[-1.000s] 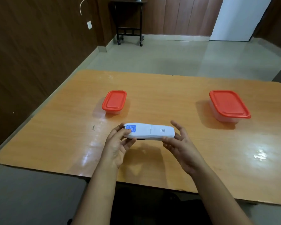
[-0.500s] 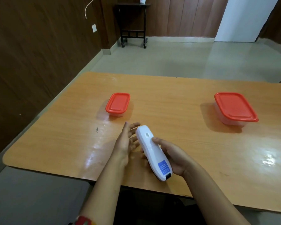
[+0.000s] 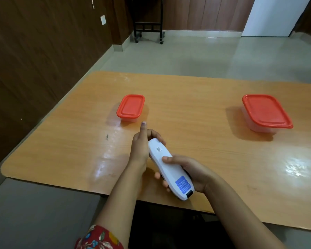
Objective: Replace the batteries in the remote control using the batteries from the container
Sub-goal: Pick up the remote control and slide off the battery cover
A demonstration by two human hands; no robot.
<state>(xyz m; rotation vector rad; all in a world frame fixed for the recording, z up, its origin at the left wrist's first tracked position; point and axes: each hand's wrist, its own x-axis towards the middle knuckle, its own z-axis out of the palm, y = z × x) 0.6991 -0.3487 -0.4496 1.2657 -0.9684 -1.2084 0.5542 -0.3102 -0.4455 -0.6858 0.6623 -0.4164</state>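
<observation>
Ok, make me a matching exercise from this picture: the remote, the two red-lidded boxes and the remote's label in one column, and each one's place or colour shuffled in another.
Column one:
1. remote
2. small box
3. large box
4. label

Column two:
A. right side of the table, away from both hands
B. blue
C. held by the left hand and right hand
D. left of centre, just beyond the left hand's forefinger

Pairs: 1-C, 2-D, 3-A, 4-B

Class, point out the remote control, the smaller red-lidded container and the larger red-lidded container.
remote control (image 3: 171,174): head view, white back, mid-length.
smaller container (image 3: 130,106): head view, middle of red lid.
larger container (image 3: 265,110): head view, middle of red lid.
</observation>
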